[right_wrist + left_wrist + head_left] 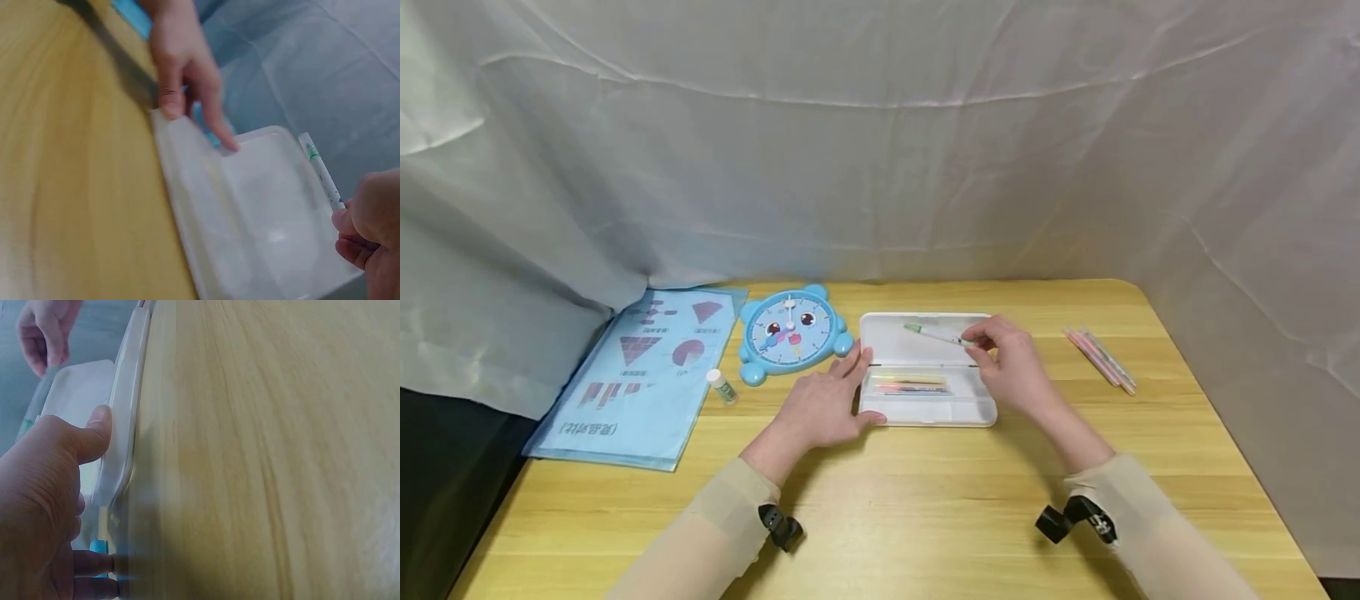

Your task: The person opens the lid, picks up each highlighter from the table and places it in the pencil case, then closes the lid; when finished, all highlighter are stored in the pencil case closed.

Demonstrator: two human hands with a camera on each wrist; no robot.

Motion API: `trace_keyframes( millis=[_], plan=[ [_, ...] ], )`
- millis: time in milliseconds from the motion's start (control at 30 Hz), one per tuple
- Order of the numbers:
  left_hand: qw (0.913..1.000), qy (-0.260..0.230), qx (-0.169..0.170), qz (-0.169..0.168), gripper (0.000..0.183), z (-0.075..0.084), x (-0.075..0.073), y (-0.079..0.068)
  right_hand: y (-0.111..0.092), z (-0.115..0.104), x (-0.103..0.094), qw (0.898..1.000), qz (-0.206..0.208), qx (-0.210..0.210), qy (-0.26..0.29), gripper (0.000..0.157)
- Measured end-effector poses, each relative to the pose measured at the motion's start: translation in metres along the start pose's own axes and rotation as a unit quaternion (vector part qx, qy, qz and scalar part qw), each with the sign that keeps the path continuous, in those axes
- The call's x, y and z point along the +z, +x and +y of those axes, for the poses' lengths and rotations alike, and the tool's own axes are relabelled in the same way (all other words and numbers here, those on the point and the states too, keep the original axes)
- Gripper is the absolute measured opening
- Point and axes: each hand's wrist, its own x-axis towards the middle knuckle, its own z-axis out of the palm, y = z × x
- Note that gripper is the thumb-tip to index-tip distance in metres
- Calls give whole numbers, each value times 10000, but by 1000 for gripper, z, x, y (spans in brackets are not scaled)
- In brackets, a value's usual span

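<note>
A white pencil case (970, 410) lies opened out on the table, its lid folded back. Several pens (912, 385) are in its tray. My left hand (824, 407) rests along the case's left side, thumb on the front corner and fingers spread toward the lid; the right wrist view shows this left hand (184, 69) too. Between thumb and fingertips, my right hand (1011, 363) pinches one end of a white pen with a green tip (934, 335), tilted over the lid. In the right wrist view the pen (324, 175) points away from the fingers.
Left of the case are a blue cartoon clock (793, 329), a small glue stick (722, 387) and a blue folder with printed charts (640, 375). Several pens (1101, 361) lie to the right. A grey cloth (880, 183) hangs behind the wooden table (880, 525).
</note>
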Motion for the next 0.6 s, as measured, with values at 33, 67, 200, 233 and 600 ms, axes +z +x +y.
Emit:
trace_keyframes(
  millis=[33, 67, 200, 233, 600],
  plan=[
    [10000, 4, 0, 0, 106, 0, 0, 0, 0, 1, 5, 10000, -67, -19, -23, 15],
    [10000, -1, 3, 5, 106, 0, 0, 0, -1, 2, 10, 9999, -141, -39, -38, 16],
    [10000, -21, 6, 27, 106, 0, 0, 0, -4, 7, 28, 9988, -416, -231, -124, 16],
    [10000, -23, 9, 26, 106, 0, 0, 0, -4, 9, 32, 9984, -472, -287, -141, 16],
    [10000, -30, 27, 24, 105, 2, -3, -1, -8, 21, 53, 9905, -949, -765, -640, 17]
  ],
)
